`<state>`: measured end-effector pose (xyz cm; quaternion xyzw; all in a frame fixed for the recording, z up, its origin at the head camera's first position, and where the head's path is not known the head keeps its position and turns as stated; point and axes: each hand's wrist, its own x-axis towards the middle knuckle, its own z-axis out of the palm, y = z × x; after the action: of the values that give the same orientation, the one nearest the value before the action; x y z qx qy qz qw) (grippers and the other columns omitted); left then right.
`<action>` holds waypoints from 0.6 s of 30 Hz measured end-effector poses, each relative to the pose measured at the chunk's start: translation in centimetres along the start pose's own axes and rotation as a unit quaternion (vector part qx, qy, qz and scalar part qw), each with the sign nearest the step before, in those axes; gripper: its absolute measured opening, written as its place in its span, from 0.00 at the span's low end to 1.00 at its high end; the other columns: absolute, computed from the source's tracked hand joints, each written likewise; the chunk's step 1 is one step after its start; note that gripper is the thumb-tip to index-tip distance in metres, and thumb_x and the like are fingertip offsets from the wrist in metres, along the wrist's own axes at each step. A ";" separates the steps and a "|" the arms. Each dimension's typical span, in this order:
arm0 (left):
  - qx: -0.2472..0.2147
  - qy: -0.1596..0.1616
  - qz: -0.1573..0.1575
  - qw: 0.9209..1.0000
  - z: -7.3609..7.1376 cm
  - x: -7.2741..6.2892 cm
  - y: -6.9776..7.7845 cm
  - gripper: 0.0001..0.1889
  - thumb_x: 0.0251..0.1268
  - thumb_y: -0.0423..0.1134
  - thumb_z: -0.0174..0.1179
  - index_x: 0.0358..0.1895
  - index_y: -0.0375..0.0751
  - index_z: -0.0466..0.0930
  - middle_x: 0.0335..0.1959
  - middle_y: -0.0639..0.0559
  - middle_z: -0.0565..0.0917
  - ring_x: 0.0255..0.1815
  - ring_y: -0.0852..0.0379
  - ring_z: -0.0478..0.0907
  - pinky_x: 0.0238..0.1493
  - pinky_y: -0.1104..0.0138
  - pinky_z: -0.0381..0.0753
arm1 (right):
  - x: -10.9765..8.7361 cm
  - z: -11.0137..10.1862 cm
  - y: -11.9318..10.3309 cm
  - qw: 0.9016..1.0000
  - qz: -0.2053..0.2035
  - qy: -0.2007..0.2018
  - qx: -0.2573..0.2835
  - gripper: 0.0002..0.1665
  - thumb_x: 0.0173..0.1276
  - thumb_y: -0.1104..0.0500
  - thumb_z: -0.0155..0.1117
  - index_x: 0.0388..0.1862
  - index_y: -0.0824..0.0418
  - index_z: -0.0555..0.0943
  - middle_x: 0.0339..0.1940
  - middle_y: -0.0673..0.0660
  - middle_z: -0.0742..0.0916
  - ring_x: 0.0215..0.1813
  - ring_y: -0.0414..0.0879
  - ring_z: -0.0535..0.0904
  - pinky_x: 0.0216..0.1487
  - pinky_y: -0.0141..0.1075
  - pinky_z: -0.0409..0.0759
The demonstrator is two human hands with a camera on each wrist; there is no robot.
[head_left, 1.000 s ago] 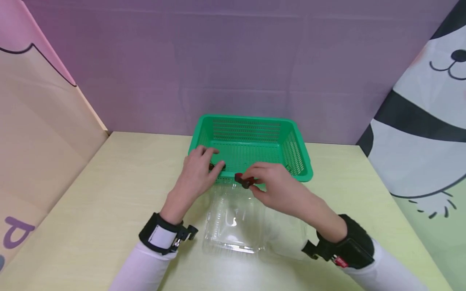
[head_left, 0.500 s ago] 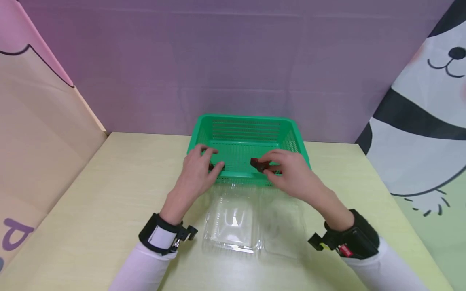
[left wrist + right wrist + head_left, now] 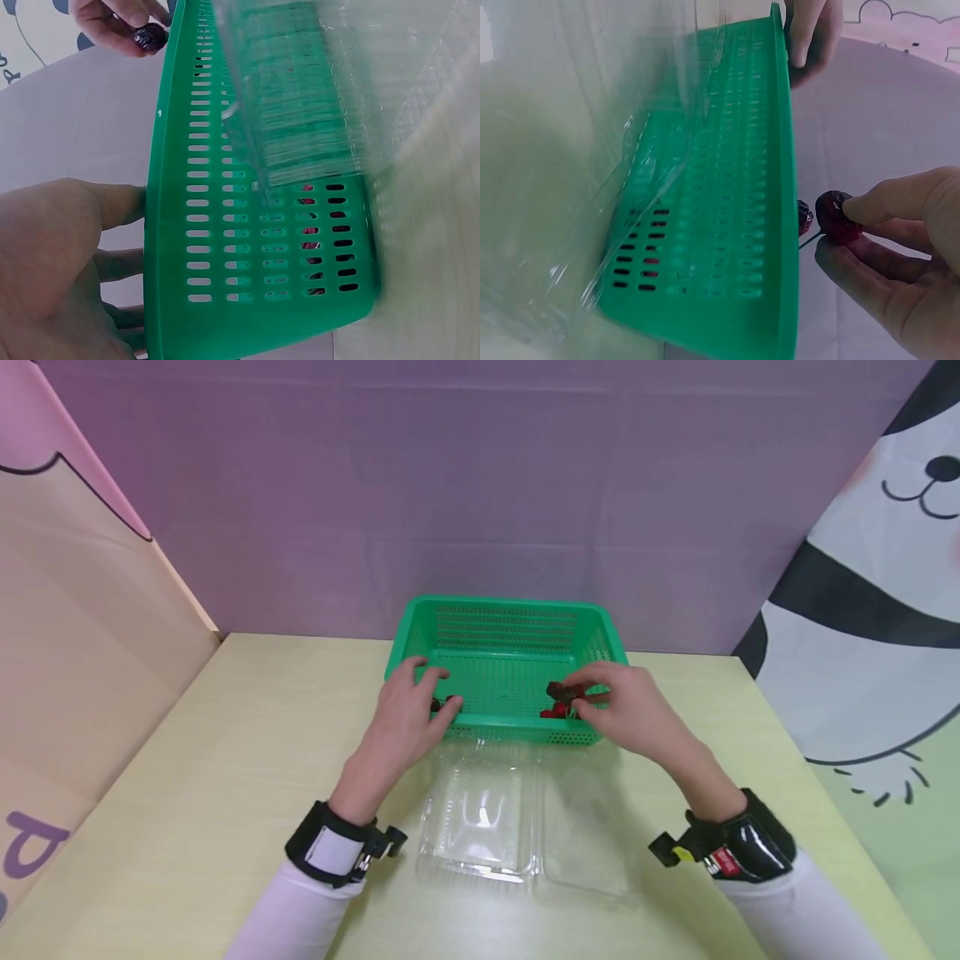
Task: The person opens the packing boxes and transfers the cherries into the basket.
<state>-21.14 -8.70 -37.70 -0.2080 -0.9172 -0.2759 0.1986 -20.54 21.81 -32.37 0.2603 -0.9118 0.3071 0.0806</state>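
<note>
My right hand (image 3: 632,703) is above the right front part of the green basket (image 3: 510,723), pinching a dark red cherry (image 3: 838,217) between thumb and fingers. In the right wrist view a second dark cherry (image 3: 805,217) and a thin stem show beside it, near the rim. Below this hand, brighter red cherries (image 3: 557,712) lie in the basket. My left hand (image 3: 401,718) hangs over the basket's left front corner, fingers loosely bent. Dark cherries (image 3: 436,704) sit inside by its thumb, partly hidden; the hand appears to hold nothing.
A clear plastic clamshell box (image 3: 480,810) lies unfolded on the pale wooden table (image 3: 262,760), just in front of the basket. A purple cloth backdrop (image 3: 480,493) rises behind the table, with printed panels on both sides.
My right hand has moved right and slightly up from the basket's front rim to above its right front part, carrying the dark cherry. The left hand stays nearly still.
</note>
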 end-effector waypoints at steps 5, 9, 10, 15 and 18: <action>0.004 -0.011 -0.015 1.000 -0.1 0.0 0.0 0.23 0.72 0.45 0.66 0.59 0.30 0.79 0.66 0.27 0.70 0.70 0.33 0.66 0.70 0.44 0.66 | -0.4 -0.2 0.9 1.000 0.014 0.000 -0.006 0.13 0.67 0.71 0.67 0.49 0.68 0.86 0.47 0.61 0.88 0.45 0.55 0.86 0.44 0.47 0.88; 0.009 -0.015 -0.017 1.000 -0.2 0.0 0.0 0.23 0.72 0.45 0.66 0.59 0.30 0.79 0.67 0.27 0.69 0.70 0.33 0.65 0.71 0.44 0.65 | -0.8 -0.2 1.3 1.000 0.022 -0.008 -0.019 0.12 0.68 0.70 0.66 0.50 0.67 0.86 0.46 0.60 0.88 0.45 0.54 0.85 0.44 0.49 0.86; 0.010 -0.018 -0.018 1.000 -0.2 0.0 0.0 0.23 0.72 0.45 0.66 0.59 0.30 0.79 0.67 0.27 0.69 0.70 0.33 0.65 0.71 0.44 0.65 | -0.9 -0.2 1.4 0.999 0.023 -0.010 -0.025 0.12 0.68 0.69 0.66 0.50 0.67 0.86 0.45 0.59 0.88 0.45 0.54 0.84 0.44 0.49 0.86; 0.005 -0.044 -0.043 0.998 -1.0 -0.1 -0.2 0.24 0.75 0.47 0.63 0.62 0.31 0.77 0.70 0.27 0.66 0.72 0.32 0.62 0.73 0.44 0.60 | -1.3 0.4 1.8 0.999 0.026 -0.017 -0.043 0.12 0.68 0.69 0.65 0.50 0.66 0.86 0.45 0.59 0.88 0.45 0.54 0.83 0.40 0.45 0.80; -0.006 -0.061 -0.064 0.996 -1.6 -0.3 -0.6 0.24 0.76 0.47 0.61 0.64 0.31 0.76 0.71 0.27 0.64 0.74 0.33 0.59 0.75 0.43 0.56 | -1.4 0.8 1.8 0.999 0.026 -0.020 -0.042 0.13 0.67 0.70 0.64 0.50 0.68 0.86 0.45 0.60 0.88 0.45 0.55 0.83 0.38 0.44 0.79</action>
<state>-20.75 -10.18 -36.86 -0.1669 -0.9372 -0.2805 0.1229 -20.32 23.16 -34.32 0.2388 -0.9320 0.2649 0.0651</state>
